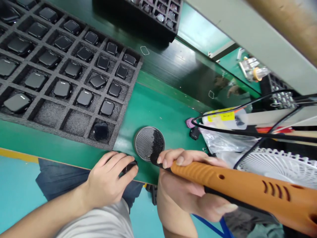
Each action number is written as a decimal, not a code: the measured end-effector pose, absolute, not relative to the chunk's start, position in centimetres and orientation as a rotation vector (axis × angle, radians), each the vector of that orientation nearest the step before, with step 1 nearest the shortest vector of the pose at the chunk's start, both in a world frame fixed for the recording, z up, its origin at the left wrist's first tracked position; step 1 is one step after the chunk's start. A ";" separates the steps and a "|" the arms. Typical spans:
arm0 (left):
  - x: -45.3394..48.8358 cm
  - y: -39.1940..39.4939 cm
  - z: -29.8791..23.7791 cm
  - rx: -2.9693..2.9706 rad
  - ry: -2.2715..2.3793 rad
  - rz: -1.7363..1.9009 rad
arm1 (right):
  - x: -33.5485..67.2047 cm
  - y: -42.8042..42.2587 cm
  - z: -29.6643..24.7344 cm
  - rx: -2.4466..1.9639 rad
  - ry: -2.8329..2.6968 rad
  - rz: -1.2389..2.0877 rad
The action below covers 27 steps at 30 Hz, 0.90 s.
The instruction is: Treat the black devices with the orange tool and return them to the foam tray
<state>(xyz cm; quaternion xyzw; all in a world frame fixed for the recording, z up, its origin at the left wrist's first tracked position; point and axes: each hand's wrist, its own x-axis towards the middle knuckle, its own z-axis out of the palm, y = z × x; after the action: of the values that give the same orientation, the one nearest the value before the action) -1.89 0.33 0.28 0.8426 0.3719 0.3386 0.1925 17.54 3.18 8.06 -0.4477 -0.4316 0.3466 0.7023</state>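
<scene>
Two hands gripping, device in left, orange tool in right, foam tray, round disc, cable over bag

Bright; pale glare on tabletop and glossy dark strip; wide-angle stretching at edges; upper-right corner blurred.

Yellow label: writing too sm. to read; no other txt legible.
</scene>
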 end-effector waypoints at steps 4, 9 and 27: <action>-1.6 0.5 0.2 2.364 1.063 0.985 | 17.3 1.6 9.5 -1.065 -0.945 0.796; -1.4 0.5 0.3 2.365 1.072 0.976 | 16.0 1.1 9.2 -0.988 -1.045 0.832; -1.2 0.4 0.2 2.346 1.097 1.001 | 16.6 0.8 8.6 -0.981 -1.185 0.912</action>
<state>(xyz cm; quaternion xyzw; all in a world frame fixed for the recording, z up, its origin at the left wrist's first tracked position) -1.22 0.36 0.22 0.8309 0.3885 0.3546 0.1813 16.61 0.78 8.61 -0.4278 -0.5165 0.3977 0.6261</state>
